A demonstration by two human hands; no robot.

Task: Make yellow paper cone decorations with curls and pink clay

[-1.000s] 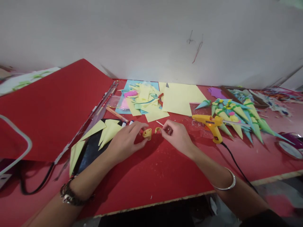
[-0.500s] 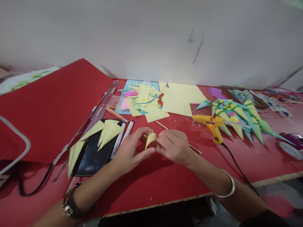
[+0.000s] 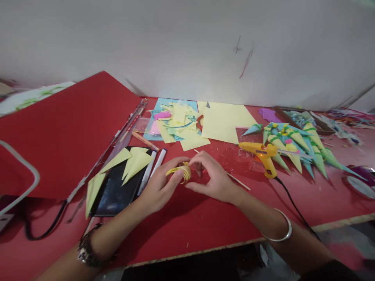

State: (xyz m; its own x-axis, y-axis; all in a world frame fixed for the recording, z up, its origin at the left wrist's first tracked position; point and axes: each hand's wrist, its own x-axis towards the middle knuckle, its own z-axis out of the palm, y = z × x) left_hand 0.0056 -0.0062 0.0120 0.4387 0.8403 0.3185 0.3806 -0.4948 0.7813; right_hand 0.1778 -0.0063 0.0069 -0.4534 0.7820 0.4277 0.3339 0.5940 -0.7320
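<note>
A coiled strip of yellow paper (image 3: 185,174), wound in several layers, is pinched between the thumb and fingers of my left hand (image 3: 158,188). Its loose end sticks out to the left. My right hand (image 3: 216,178) is at the coil's right side, thumb and fingers apart in a curve, with the index fingertip at the coil's far edge; whether it touches is hard to see. Beneath and behind my right hand lies a thin wooden stick (image 3: 238,181), partly covered. Cut yellow paper pieces (image 3: 137,162) lie on a dark tablet-like slab (image 3: 115,199) left of my hands.
Right of my hands rests a yellow glue gun (image 3: 265,156) with its lit light and black cord. Behind it are finished paper cones (image 3: 295,136). Paper scraps (image 3: 178,117) and a yellow sheet (image 3: 224,121) lie at the back. White markers (image 3: 158,162) lie by my left hand.
The paper coil has turned in my left hand so its layered edge shows. My right hand's fingers have opened from a closed grip at its side.
</note>
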